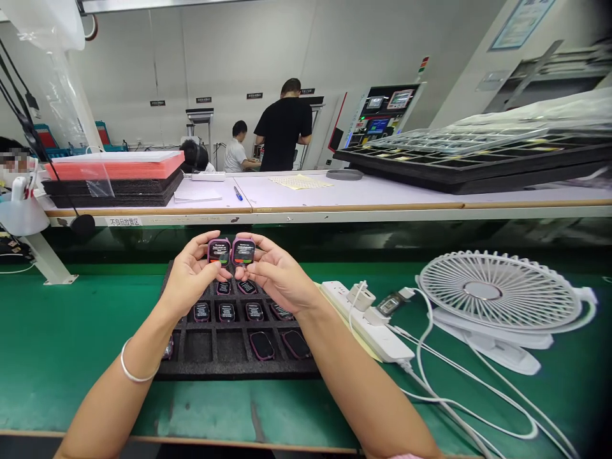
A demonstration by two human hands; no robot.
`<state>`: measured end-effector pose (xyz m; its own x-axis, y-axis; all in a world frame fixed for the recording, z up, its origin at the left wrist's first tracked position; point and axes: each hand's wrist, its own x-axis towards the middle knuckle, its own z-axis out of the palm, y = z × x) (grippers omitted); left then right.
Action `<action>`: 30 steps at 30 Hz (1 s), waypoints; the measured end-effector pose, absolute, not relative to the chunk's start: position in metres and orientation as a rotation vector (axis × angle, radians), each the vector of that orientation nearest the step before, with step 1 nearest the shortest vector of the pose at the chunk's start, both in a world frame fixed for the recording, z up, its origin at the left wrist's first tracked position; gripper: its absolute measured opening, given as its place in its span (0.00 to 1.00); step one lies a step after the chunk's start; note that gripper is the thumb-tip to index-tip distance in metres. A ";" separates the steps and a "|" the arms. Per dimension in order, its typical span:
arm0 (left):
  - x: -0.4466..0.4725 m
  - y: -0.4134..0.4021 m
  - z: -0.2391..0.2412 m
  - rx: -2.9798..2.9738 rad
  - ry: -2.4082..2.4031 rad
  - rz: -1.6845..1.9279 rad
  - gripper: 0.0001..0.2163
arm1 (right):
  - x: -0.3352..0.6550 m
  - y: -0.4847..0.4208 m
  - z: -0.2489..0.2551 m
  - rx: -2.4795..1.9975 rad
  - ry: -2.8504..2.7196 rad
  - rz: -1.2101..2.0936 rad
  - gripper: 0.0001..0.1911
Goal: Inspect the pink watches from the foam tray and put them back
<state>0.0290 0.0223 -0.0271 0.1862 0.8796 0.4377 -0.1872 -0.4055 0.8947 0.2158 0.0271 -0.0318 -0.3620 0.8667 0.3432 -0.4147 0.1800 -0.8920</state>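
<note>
My left hand (198, 264) is closed on a smartwatch (218, 250) with a purple case and a lit screen of text. A second, matching smartwatch (243, 251) is gripped in my right hand (275, 271), side by side with the first. Both screens face me, with coloured bands near their lower edges; the text is too small to read. Below the hands lies a black foam tray (229, 368) with square compartments. Several more watches sit in it, some with lit text, while a dark-screened watch (262, 345) lies in the front row. My hands hide part of the tray's back.
Right of the tray are a white power strip (368, 325) with chargers and loose cables, and a white fan (482, 292). A shelf (268, 197) behind holds foam stacks (115, 185) and black trays (459, 169). People work farther back.
</note>
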 end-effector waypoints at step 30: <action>0.011 -0.058 -0.117 1.168 0.924 1.284 0.24 | 0.183 -0.044 -0.119 -0.739 -1.217 1.492 0.20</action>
<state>0.0111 -0.0575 -0.1174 0.1029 0.9893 0.1034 -0.2159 -0.0793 0.9732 0.1828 -0.0439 -0.1192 -0.2824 0.9492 0.1387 -0.3265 0.0408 -0.9443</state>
